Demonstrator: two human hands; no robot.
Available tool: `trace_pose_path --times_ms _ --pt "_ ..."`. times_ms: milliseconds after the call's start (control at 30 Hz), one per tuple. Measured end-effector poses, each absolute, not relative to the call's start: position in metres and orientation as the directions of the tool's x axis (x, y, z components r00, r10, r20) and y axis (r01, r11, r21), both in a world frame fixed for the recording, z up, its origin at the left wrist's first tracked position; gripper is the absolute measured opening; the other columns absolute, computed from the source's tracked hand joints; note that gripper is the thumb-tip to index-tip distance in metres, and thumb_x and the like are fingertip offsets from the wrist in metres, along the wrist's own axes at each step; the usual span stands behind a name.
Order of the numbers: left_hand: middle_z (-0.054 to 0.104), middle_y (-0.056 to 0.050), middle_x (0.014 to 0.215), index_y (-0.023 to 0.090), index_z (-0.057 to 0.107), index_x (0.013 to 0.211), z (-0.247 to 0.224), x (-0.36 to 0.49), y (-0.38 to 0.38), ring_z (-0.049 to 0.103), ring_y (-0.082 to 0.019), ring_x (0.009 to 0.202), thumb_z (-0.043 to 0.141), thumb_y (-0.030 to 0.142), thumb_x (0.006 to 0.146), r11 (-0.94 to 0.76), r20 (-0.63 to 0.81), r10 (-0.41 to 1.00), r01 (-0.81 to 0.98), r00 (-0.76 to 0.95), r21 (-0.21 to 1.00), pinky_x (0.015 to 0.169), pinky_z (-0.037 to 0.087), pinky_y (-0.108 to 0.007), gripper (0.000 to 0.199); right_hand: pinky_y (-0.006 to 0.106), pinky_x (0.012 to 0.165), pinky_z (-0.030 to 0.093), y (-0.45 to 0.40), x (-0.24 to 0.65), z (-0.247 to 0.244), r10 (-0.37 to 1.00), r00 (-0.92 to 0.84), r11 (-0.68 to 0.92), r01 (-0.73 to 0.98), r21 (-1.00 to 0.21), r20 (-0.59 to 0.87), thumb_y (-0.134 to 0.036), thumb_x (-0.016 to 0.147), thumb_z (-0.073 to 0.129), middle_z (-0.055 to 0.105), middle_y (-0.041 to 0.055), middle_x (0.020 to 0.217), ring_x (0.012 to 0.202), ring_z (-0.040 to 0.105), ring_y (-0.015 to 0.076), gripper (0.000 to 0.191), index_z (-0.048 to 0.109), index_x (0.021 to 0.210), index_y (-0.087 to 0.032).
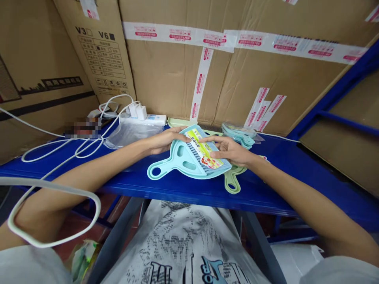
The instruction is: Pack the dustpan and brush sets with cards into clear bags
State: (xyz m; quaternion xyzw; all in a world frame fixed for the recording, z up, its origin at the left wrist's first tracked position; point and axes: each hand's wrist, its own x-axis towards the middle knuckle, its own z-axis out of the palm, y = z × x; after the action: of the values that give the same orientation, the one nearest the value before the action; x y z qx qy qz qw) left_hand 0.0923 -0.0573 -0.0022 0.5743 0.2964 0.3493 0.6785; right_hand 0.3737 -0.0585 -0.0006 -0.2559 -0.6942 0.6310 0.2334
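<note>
A light blue dustpan (189, 165) with a ridged middle and a looped handle is held tilted over the table's front part. My left hand (168, 140) grips its upper left edge, thumb on top near the label. My right hand (229, 150) is closed around its right side, with thumb and index finger on the yellow-and-white label card (204, 148). The card lies across the ridges. Under the right side pokes out a green looped handle (232, 183), its body mostly hidden. Behind my right hand lie several light blue pieces (241, 136) in clear plastic.
On the blue table (133, 181), a power strip (154, 119) with white plugs, a clear plastic bag (133, 132) and looped white cables (89, 148) lie at the left. A green piece (177, 122) rests behind the dustpan. Cardboard (166, 79) walls the back. A cable hangs across my left arm.
</note>
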Motion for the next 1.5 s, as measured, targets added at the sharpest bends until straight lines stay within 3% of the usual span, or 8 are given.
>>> trace_pose_path --times_ms 333,567,733,867,1000,1133,1300,1500 --pt "0.082 -0.013 0.114 0.019 0.067 0.137 -0.006 0.097 -0.066 0.081 -0.022 0.081 0.081 0.021 0.08 0.099 -0.05 0.793 -0.048 0.607 0.994 0.071 0.066 -0.028 0.059 0.045 0.106 0.059 -0.074 0.372 -0.004 0.487 -0.873 0.128 0.083 -0.988 -0.01 -0.025 0.068 0.101 0.061 0.015 0.154 0.131 0.068 0.0267 0.13 0.024 0.172 -0.036" --pt "0.082 -0.012 0.11 0.019 0.07 0.132 -0.004 0.101 -0.069 0.079 -0.022 0.085 0.081 0.028 0.084 0.049 -0.063 0.784 0.039 0.617 0.998 0.074 0.065 -0.03 0.05 0.048 0.104 0.061 -0.082 0.374 -0.01 0.512 -0.858 0.092 0.092 -0.991 -0.032 -0.026 0.069 0.1 0.065 0.0145 0.149 0.125 0.071 0.0268 0.136 0.015 0.174 -0.038" --pt "0.079 -0.014 0.112 0.015 0.064 0.13 0.026 0.06 -0.043 0.076 -0.025 0.094 0.058 0.054 0.104 -0.269 0.118 0.845 0.224 0.522 0.937 0.076 0.061 -0.033 0.047 0.049 0.103 0.062 -0.079 0.382 0.006 0.64 -0.762 0.192 0.034 -0.981 0.099 -0.024 0.068 0.099 0.062 0.015 0.153 0.124 0.071 0.0288 0.139 0.01 0.175 -0.037" --pt "0.074 -0.008 0.078 0.012 0.065 0.1 0.049 -0.011 -0.01 0.071 -0.023 0.084 0.075 0.051 0.096 -0.231 0.279 0.951 0.903 0.132 0.361 0.083 0.055 -0.034 0.041 0.052 0.104 0.062 -0.065 0.4 0.02 0.764 -0.6 0.327 0.043 -0.944 0.238 -0.026 0.07 0.096 0.057 0.0168 0.158 0.133 0.066 0.0364 0.141 0.003 0.176 -0.032" --pt "0.064 -0.007 0.057 0.013 0.064 0.076 0.05 -0.052 0.006 0.072 -0.03 0.075 0.088 0.056 0.08 0.183 -0.07 0.98 0.981 -0.188 -0.067 0.08 0.057 -0.041 0.05 0.055 0.112 0.058 -0.05 0.412 0.022 0.814 -0.461 0.415 0.038 -0.909 0.352 -0.033 0.067 0.097 0.043 0.0141 0.171 0.148 0.052 0.0433 0.143 0.005 0.176 -0.033" --pt "0.066 -0.01 0.053 0.009 0.065 0.071 0.04 -0.052 0.01 0.072 -0.029 0.066 0.09 0.046 0.082 0.249 -0.296 0.929 0.967 -0.223 0.05 0.07 0.058 -0.039 0.046 0.057 0.117 0.054 -0.046 0.411 0.021 0.824 -0.429 0.425 0.037 -0.905 0.37 -0.038 0.065 0.099 0.037 0.0112 0.175 0.154 0.044 0.0451 0.146 0.004 0.176 -0.034" --pt "0.066 -0.002 0.051 0.009 0.064 0.071 0.031 -0.051 0.016 0.07 -0.019 0.06 0.087 0.001 0.075 0.232 -0.275 0.945 0.957 -0.179 0.174 0.065 0.056 -0.026 0.024 0.057 0.118 0.053 -0.049 0.409 0.022 0.813 -0.452 0.43 0.039 -0.902 0.368 -0.038 0.068 0.097 0.038 0.0114 0.175 0.157 0.039 0.0444 0.144 0.002 0.176 -0.034" --pt "0.071 0.0 0.056 0.005 0.075 0.095 0.049 -0.064 0.015 0.069 -0.017 0.058 0.075 -0.009 0.078 0.14 -0.175 0.98 0.947 -0.092 0.288 0.057 0.051 -0.02 0.022 0.054 0.116 0.055 -0.048 0.412 0.023 0.811 -0.444 0.445 0.047 -0.894 0.381 -0.038 0.068 0.097 0.034 0.0132 0.177 0.157 0.039 0.0448 0.146 -0.001 0.176 -0.032"
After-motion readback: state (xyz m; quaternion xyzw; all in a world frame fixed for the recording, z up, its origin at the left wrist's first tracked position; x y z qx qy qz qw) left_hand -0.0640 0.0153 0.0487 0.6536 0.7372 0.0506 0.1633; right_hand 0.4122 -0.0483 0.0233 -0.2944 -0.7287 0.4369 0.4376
